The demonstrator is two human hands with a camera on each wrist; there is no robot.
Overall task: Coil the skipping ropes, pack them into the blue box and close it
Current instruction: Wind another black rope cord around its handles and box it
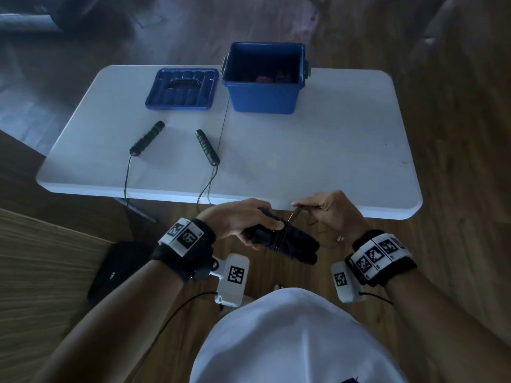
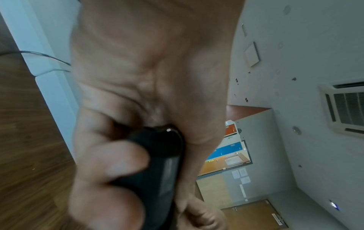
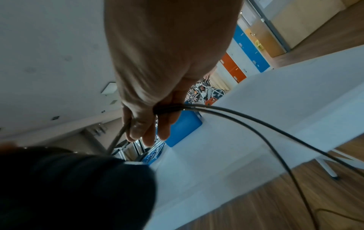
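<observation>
On white table (image 1: 331,150), items left to right: blue lid (image 1: 182,89), upturned, left of blue box (image 1: 264,78), open. Nearer than lid: two black handles (image 1: 148,138), cords trailing off near edge. Before table: left hand (image 1: 243,221) grips bundled black handles (image 1: 290,244); right hand (image 1: 329,214) pinches the rope (image 3: 236,115) wound round them.

We see a glossy blue plastic box (image 1: 264,89), a smooth matt white table (image 1: 331,150), and matt black ribbed handles (image 1: 287,246) under our fingers.
</observation>
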